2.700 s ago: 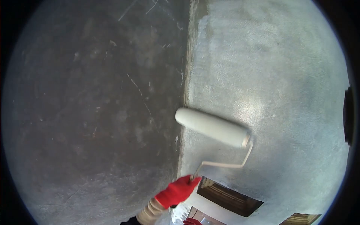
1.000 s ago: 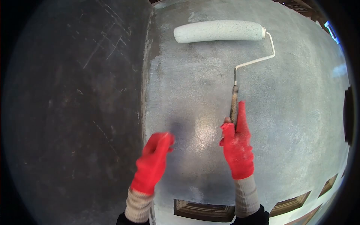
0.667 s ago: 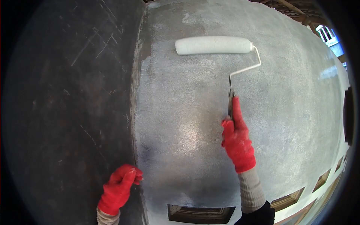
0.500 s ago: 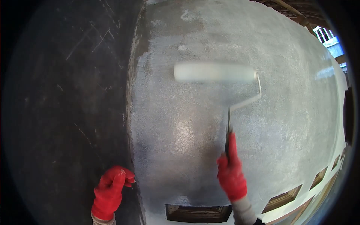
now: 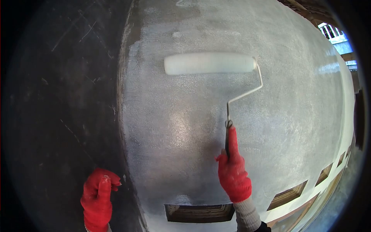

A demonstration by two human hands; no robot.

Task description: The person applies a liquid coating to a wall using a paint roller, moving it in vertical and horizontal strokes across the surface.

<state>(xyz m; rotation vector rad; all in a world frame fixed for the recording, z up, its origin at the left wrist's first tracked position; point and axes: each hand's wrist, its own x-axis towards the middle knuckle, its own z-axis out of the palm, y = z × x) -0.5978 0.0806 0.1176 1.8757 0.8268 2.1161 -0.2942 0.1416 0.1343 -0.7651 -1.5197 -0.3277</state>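
Observation:
My right hand (image 5: 234, 170), in a red glove, is wrapped round the dark handle of a paint roller (image 5: 210, 63), with the forefinger stretched along it. The roller's long white sleeve lies level against the grey wall (image 5: 185, 154), joined to the handle by a bent metal frame. Wet, shiny patches show on the wall below the sleeve. Low on the left, my left hand (image 5: 98, 199), also red-gloved, is raised in front of the dark wall (image 5: 62, 116). Its fingers are curled in, and nothing shows in them.
A rough vertical edge (image 5: 121, 77) divides the dark wall from the grey one. Rectangular recesses with brown frames (image 5: 199, 213) run along the bottom of the grey wall. Wooden roof beams (image 5: 305, 13) and a white railing (image 5: 329, 31) appear at upper right.
My view has shifted, so the walls sit farther left and higher in it. The roller, blurred before, is sharper and slightly lower on the wall. My left hand stays curled.

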